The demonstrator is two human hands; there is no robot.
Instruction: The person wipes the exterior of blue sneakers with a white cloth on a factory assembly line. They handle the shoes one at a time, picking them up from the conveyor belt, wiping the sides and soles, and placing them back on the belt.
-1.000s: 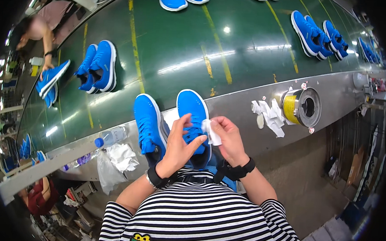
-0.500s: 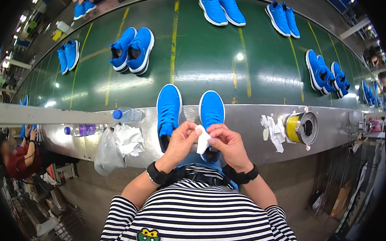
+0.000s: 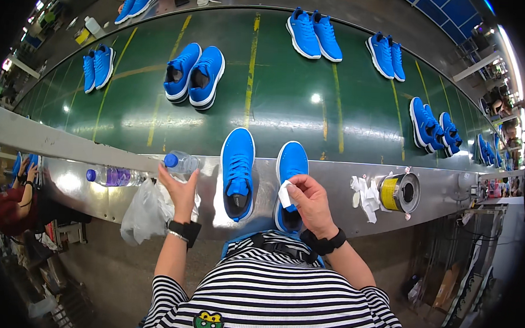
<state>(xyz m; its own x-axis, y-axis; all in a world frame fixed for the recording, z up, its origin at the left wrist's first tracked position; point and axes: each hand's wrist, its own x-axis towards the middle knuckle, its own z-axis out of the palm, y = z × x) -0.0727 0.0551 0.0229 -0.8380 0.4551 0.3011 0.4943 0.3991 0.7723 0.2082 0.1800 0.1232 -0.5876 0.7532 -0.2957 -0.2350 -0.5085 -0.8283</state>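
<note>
My right hand [image 3: 313,202] pinches a small folded white cloth [image 3: 284,194], held over the heel part of the right blue shoe [image 3: 292,161]. To its left the other blue shoe [image 3: 237,163] rests toe-away on the metal ledge [image 3: 207,217], with neither hand on it. My left hand [image 3: 180,189] has its fingers spread around the near side of a clear water bottle [image 3: 182,161] with a blue cap, lying on its side. Whether the fingers touch the bottle is hard to tell. A crumpled white cloth and a plastic bag [image 3: 141,212] sit partly behind that hand.
Beyond the ledge runs a green conveyor belt [image 3: 276,120] bearing several pairs of blue shoes. An open tin [image 3: 399,192] with a yellow label stands right, beside white scraps [image 3: 366,199]. A pale bar [image 3: 68,141] crosses at left, above another bottle [image 3: 110,176]. Another person's hands hold shoes across the belt.
My left hand has let go of the white cloth and moved left to the bottle. The cloth stays in my right hand. The whole view has shifted slightly.
</note>
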